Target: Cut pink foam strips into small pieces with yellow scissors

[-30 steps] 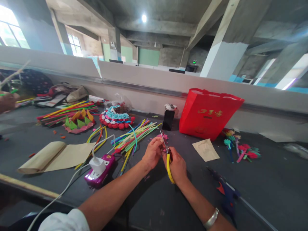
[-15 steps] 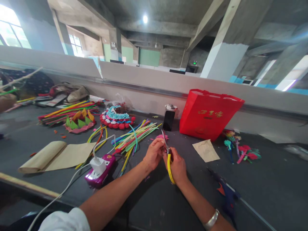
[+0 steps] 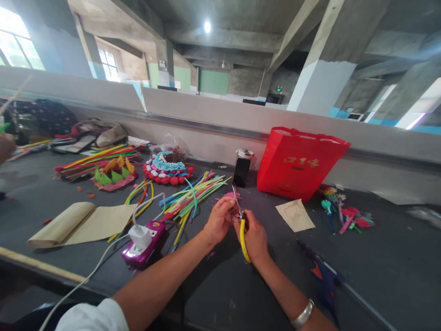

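Observation:
My right hand (image 3: 254,236) is closed round a pair of yellow-handled scissors (image 3: 244,241), whose blades point away from me, up and slightly left. Close beside the blades, my left hand (image 3: 220,219) is closed in a pinch. What sits between its fingers is small and mostly hidden, and I cannot make it out. Pink fringed pieces (image 3: 234,196) show just beyond the fingertips, near the blades. A bundle of coloured pipe cleaners (image 3: 193,195) lies on the dark table left of my hands.
A purple power strip (image 3: 144,243) with a white plug and cable is at front left, near a brown paper roll (image 3: 65,225). A phone (image 3: 241,172), red bag (image 3: 299,163), brown paper piece (image 3: 295,215) and glue gun (image 3: 325,280) stand or lie to the right. Another person's hand (image 3: 6,146) shows far left.
My hands and the scissors stay in nearly the same place, with only slight shifts. At the far left, the other person's hand and the thin stick in it have moved.

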`<state>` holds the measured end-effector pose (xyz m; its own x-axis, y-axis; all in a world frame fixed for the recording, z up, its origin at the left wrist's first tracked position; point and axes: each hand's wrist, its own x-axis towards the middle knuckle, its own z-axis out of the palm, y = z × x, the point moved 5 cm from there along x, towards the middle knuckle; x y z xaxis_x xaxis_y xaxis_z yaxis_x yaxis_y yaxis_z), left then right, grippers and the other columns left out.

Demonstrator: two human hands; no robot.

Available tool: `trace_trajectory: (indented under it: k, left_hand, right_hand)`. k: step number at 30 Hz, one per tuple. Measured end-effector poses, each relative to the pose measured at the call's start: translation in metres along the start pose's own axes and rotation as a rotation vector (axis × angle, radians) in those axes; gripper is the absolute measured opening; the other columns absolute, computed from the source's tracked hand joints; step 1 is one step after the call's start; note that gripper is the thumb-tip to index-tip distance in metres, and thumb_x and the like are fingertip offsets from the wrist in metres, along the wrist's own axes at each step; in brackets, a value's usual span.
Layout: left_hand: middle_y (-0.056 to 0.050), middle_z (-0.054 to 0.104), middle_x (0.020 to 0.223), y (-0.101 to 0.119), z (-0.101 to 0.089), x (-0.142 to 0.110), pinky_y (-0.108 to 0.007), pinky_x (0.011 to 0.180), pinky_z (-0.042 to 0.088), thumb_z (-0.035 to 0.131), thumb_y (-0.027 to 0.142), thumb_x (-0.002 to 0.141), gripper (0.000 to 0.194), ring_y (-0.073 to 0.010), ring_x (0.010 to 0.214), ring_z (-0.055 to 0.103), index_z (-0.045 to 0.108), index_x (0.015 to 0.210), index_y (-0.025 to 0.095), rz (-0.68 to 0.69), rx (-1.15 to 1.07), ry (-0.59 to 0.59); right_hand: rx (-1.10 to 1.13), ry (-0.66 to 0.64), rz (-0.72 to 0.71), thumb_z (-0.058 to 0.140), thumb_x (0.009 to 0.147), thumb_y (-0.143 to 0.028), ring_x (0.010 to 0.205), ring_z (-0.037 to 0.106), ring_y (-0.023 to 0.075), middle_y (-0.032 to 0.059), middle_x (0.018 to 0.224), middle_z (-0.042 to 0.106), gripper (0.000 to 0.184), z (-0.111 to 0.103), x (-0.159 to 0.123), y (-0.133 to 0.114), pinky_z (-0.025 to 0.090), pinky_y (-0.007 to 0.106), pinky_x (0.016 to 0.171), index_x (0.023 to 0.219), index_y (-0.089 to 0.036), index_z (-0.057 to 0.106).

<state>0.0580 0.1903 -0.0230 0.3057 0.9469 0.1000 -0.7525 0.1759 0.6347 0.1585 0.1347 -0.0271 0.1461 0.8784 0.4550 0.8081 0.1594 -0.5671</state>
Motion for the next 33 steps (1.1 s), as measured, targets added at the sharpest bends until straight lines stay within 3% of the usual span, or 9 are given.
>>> trace_trajectory:
  k: [10, 25, 33]
  left_hand:
    - [0.004, 0.054, 0.062, -0.0011, -0.0006, -0.0005, -0.023, 0.055, 0.036, 0.073, 0.021, 0.069, 0.014, -0.0083, 0.056, 0.047, 0.061, 0.070, 0.015, -0.007, 0.025, 0.008]
    - [0.003, 0.055, 0.062, -0.0048, -0.0004, -0.0013, -0.023, 0.058, 0.037, 0.072, 0.019, 0.069, 0.012, -0.0093, 0.058, 0.049, 0.060, 0.069, 0.015, -0.032, 0.017, -0.014]
    - [0.004, 0.054, 0.061, 0.0005, -0.0001, -0.0005, -0.024, 0.057, 0.038, 0.071, 0.020, 0.070, 0.012, -0.0088, 0.055, 0.047, 0.060, 0.070, 0.016, 0.000, 0.026, -0.002]
  right_hand:
    - [-0.076, -0.021, -0.006, 0.049, 0.088, -0.043, 0.081, 0.066, 0.0218, 0.0047, 0.087, 0.068, 0.029, 0.0014, 0.0017, 0.0016, 0.043, 0.025, 0.065, 0.109, -0.023, 0.055]
    - [0.079, -0.023, -0.036, 0.049, 0.089, -0.038, 0.065, 0.066, 0.0163, 0.0004, 0.075, 0.069, 0.021, 0.0029, 0.0022, 0.0027, 0.042, 0.021, 0.058, 0.100, -0.023, 0.057]
    - [-0.061, -0.005, -0.020, 0.047, 0.088, -0.046, 0.069, 0.066, 0.0206, 0.0031, 0.077, 0.069, 0.030, 0.0005, 0.0014, 0.0013, 0.040, 0.024, 0.057, 0.105, -0.023, 0.058]
